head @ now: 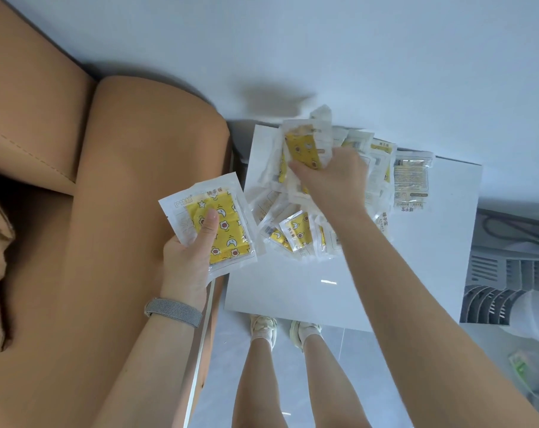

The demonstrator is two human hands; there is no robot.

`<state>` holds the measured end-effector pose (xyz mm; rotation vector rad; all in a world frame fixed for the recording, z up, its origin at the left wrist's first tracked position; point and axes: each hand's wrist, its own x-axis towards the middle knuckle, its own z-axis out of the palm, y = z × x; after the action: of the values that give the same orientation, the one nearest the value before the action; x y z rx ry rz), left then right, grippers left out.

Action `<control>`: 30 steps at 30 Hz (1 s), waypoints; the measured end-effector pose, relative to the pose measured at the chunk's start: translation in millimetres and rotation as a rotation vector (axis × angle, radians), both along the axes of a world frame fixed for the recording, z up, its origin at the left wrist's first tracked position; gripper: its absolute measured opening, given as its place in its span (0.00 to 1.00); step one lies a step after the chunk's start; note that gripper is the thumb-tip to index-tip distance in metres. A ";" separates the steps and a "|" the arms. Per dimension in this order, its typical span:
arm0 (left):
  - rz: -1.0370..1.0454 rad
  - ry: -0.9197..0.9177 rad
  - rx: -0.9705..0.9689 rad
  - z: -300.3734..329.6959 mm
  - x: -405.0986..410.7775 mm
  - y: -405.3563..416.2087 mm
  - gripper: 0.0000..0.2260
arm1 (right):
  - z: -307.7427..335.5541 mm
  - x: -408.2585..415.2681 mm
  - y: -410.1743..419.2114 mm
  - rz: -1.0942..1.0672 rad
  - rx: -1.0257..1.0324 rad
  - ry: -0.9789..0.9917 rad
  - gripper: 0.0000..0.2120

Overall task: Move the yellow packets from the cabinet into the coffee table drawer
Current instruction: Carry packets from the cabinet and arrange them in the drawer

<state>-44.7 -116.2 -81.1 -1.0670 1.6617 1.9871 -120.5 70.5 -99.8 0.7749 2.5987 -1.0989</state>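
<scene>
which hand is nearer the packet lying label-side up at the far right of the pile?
Right. The right hand grips a packet just left of that label-up packet; the left hand holds another packet far left, over the sofa.

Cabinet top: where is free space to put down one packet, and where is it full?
Free: the near part of the white cabinet top, between the packet pile and the front edge; also the right strip. Crowded: the back middle, under the right hand.
</scene>
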 end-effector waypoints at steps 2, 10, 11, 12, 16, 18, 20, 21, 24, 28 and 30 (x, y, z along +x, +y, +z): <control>-0.010 0.003 0.012 2.7 -0.6 3.7 0.14 | 30.1 22.6 19.3 -0.074 -0.050 0.006 0.15; -0.123 0.003 0.020 8.0 -2.8 28.5 0.13 | 71.4 120.1 102.1 -0.216 0.159 0.000 0.10; -0.139 0.001 0.033 10.0 -2.9 33.1 0.12 | 69.5 127.3 108.3 -0.224 0.176 -0.009 0.09; -0.149 -0.004 0.049 13.1 -3.0 38.4 0.11 | 67.5 133.2 113.0 -0.273 0.129 -0.025 0.08; -0.163 -0.054 0.219 24.1 -2.2 61.8 0.17 | 72.3 142.6 109.0 -0.510 -0.332 0.009 0.07; -0.184 -0.096 0.387 28.6 1.9 77.8 0.21 | 79.0 145.3 101.4 -0.489 -0.466 0.035 0.09; -0.212 -0.141 0.537 33.6 8.0 95.3 0.21 | 86.2 148.3 91.8 -0.428 -0.589 0.060 0.11; -0.226 -0.156 0.600 36.3 11.1 103.2 0.20 | 89.5 149.9 87.2 -0.384 -0.670 0.076 0.10; -0.263 -0.136 0.730 42.3 18.8 120.1 0.24 | 93.0 152.7 81.3 -0.310 -0.883 0.118 0.11; -0.212 -0.127 0.815 49.0 23.3 122.5 0.30 | 85.0 158.5 90.1 -0.392 -1.033 0.103 0.13; -0.248 -0.127 0.796 54.7 27.6 122.2 0.31 | 85.9 160.5 90.0 -0.387 -1.043 0.056 0.22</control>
<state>-17.1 6.0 -26.5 -0.6264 0.7467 2.0563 40.0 160.5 -13.9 0.9374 1.5093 -2.2687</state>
